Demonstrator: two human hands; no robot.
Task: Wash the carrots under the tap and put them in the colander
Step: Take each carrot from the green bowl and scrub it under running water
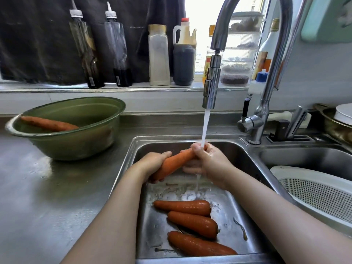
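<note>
Carrots are lying in three places. The held carrot (174, 162) is hanging above the far half of the sink (238, 157), slanting upward from left to right. The left hand (154, 164) is gripping its thick lower end, with the fingers curled underneath. The right hand (209, 164) is wrapping its fingers around the narrow upper end. The water stream (204, 126) from the tap (211, 82) is falling onto that end and the right hand, then running down to the sink floor.

Three more carrots are resting wet toward the sink's near edge: the far carrot (182, 207), the middle carrot (193, 223) just beside it, and the near carrot (200, 245) closest to that edge.

The bowl carrot (47, 123) is leaning inside the green bowl (76, 145), which is standing on the countertop (47, 187) near the sink's far-left corner. The colander (314, 191), white and perforated, is sitting in the basin beside the sink's right edge.
</note>
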